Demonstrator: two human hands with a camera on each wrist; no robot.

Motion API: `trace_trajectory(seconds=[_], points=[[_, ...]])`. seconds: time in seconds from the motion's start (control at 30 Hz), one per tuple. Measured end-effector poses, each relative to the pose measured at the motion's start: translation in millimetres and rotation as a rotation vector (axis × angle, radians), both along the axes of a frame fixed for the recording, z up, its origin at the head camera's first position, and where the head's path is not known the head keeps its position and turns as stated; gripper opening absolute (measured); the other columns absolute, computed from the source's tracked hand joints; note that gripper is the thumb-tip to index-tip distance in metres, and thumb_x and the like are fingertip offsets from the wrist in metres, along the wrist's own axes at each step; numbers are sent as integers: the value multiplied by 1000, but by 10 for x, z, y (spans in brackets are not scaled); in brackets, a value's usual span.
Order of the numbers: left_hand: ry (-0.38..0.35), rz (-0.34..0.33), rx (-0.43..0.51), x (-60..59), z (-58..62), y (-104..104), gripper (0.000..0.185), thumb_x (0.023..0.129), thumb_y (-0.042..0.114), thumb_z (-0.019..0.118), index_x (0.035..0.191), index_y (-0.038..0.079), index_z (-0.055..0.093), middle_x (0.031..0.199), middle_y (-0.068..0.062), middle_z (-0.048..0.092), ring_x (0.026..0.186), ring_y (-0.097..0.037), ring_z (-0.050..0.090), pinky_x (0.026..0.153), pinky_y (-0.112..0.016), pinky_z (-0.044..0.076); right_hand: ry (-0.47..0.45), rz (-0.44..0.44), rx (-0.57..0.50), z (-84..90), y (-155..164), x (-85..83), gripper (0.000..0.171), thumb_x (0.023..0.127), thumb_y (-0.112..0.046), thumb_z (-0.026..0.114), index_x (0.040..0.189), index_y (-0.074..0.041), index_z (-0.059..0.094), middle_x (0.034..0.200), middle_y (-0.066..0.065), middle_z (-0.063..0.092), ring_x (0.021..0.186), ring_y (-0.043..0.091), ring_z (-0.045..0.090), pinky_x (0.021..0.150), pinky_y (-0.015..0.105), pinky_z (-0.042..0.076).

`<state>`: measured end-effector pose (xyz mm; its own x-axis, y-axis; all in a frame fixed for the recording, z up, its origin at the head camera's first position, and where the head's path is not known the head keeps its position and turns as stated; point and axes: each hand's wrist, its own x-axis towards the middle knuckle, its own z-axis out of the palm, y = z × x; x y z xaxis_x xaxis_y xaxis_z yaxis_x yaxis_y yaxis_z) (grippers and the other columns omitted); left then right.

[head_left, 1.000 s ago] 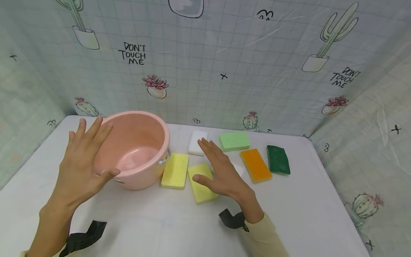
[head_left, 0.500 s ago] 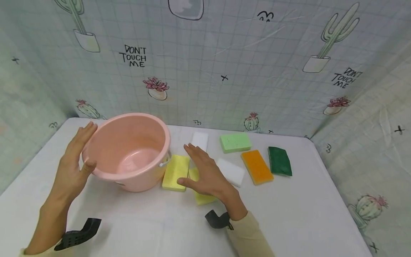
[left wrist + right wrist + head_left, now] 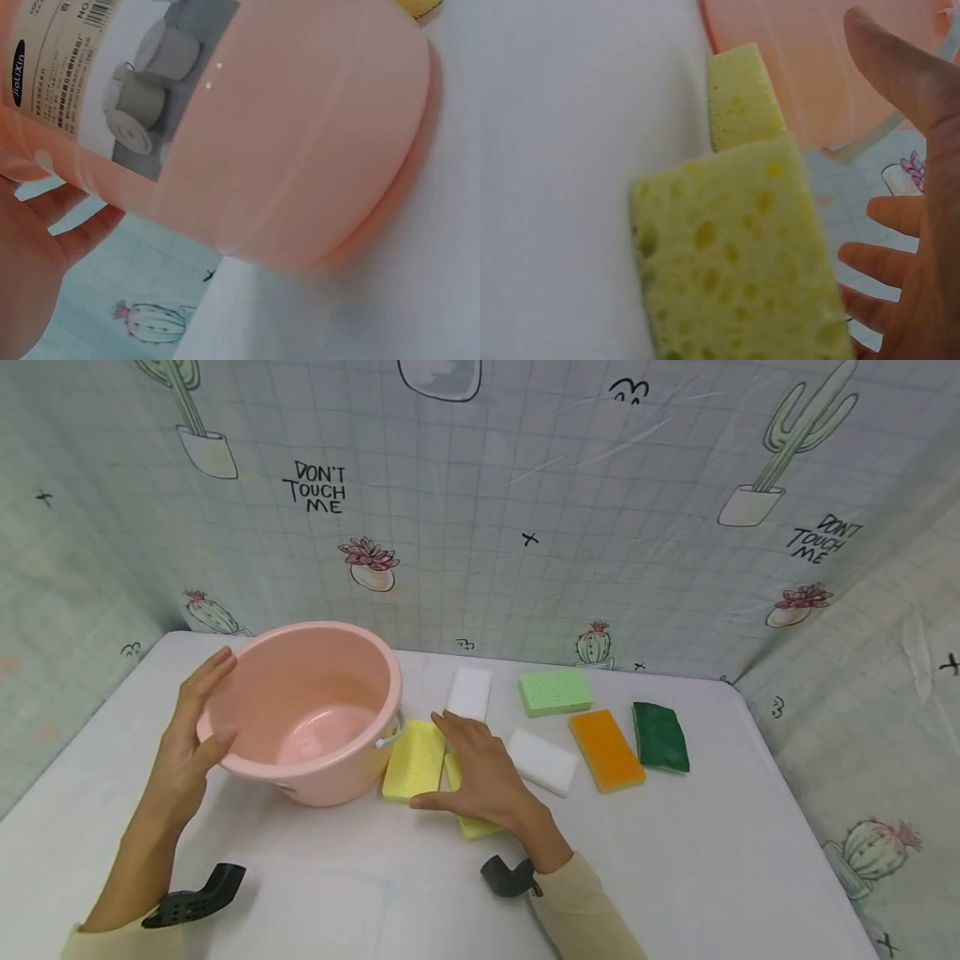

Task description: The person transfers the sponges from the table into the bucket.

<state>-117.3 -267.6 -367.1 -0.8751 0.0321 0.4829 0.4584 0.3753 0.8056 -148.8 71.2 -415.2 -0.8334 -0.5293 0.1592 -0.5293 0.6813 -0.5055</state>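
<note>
A pink plastic bucket [image 3: 315, 714] stands upright on the white table [image 3: 375, 893]. My left hand [image 3: 193, 731] lies with straight fingers against its left outer wall, by the rim; the left wrist view shows the fingers [image 3: 71, 217] beside the labelled bucket wall [image 3: 262, 135]. My right hand [image 3: 480, 768] is spread flat, fingers apart, over a yellow sponge [image 3: 474, 825] lying right of the bucket. In the right wrist view that sponge [image 3: 735, 255] lies under the open palm [image 3: 922, 225]; I cannot tell whether they touch. A second yellow sponge [image 3: 415, 760] lies against the bucket.
Behind and right of my right hand lie two white sponges [image 3: 470, 692] [image 3: 542, 762], a light green sponge [image 3: 555, 692], an orange sponge [image 3: 606, 749] and a dark green one [image 3: 660, 737]. A cactus-print cloth [image 3: 525, 527] closes off the back and sides.
My left hand came down from in front of the bucket onto its left wall. My right hand slid left over the yellow sponge, uncovering a white sponge.
</note>
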Motion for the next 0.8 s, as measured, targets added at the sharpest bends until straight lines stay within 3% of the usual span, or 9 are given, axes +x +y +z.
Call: trace_trajectory(seconds=[0.23,0.37,0.5,0.8], points=[[-49,-135,309,-18,-46,20,61,85,11,52,143,5,36,157,-4,14,142,-23,10,104,-16,31,25,-13,67,-109,-31,-25,110,64,-79,64,151,-22,28,152,0,30,135,21,28,96,45,35],[-50,-178,384,-21,-71,24,59,86,14,56,142,7,38,157,-2,11,141,-24,11,100,-16,36,46,-11,65,-143,-36,-39,110,63,-79,64,151,-23,29,151,-1,33,134,20,30,93,43,37],[-44,-200,397,-40,-78,22,57,86,13,55,140,6,38,157,-4,9,141,-25,11,98,-16,38,45,-21,72,-162,-34,-54,111,62,-79,65,151,-23,29,151,-2,32,134,18,30,91,40,37],[-90,-142,357,-26,-58,24,51,86,14,54,135,3,40,157,1,11,141,-24,10,97,-15,38,21,-27,82,-168,-57,-62,112,62,-73,71,150,-18,30,151,1,33,135,20,31,90,41,38]])
